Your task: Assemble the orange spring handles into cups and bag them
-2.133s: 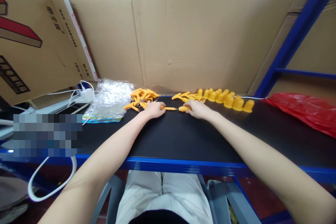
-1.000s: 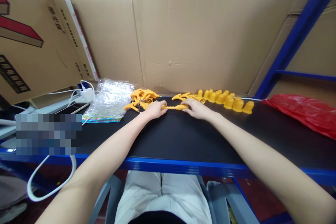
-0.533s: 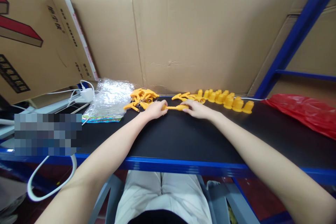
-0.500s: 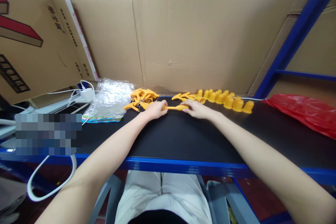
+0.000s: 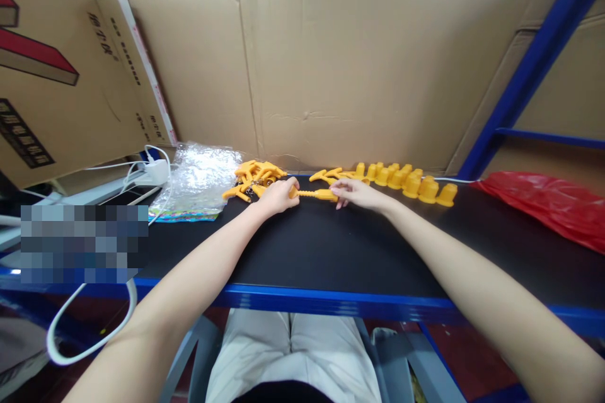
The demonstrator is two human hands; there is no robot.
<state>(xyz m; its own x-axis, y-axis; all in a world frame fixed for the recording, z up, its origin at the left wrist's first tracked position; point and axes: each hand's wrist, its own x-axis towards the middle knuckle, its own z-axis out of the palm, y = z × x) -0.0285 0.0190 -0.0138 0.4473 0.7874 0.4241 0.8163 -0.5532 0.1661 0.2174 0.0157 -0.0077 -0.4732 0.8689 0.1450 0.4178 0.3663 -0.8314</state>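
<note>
My left hand [image 5: 278, 196] is closed on the left end of a long yellow plastic piece [image 5: 314, 194] with a ribbed shaft. My right hand [image 5: 359, 193] pinches its thicker right end, fingers curled over it. The piece lies level just above the black shelf top [image 5: 331, 245]. A heap of yellow handle parts [image 5: 255, 176] lies right behind my left hand. Behind my right hand stands a row of several yellow cup-shaped caps [image 5: 411, 182], with a few loose yellow handles [image 5: 331, 174] beside them.
A crinkled clear plastic bag [image 5: 201, 179] lies left of the heap, next to a white charger with cables [image 5: 154, 171]. A red plastic bag [image 5: 548, 204] lies at the right. Cardboard sheets [image 5: 350, 63] wall the back; a blue frame post [image 5: 534, 63] rises at the right.
My hands have drawn together, so the two yellow parts now meet as one piece. My right hand has since shifted its fingers on the right end.
</note>
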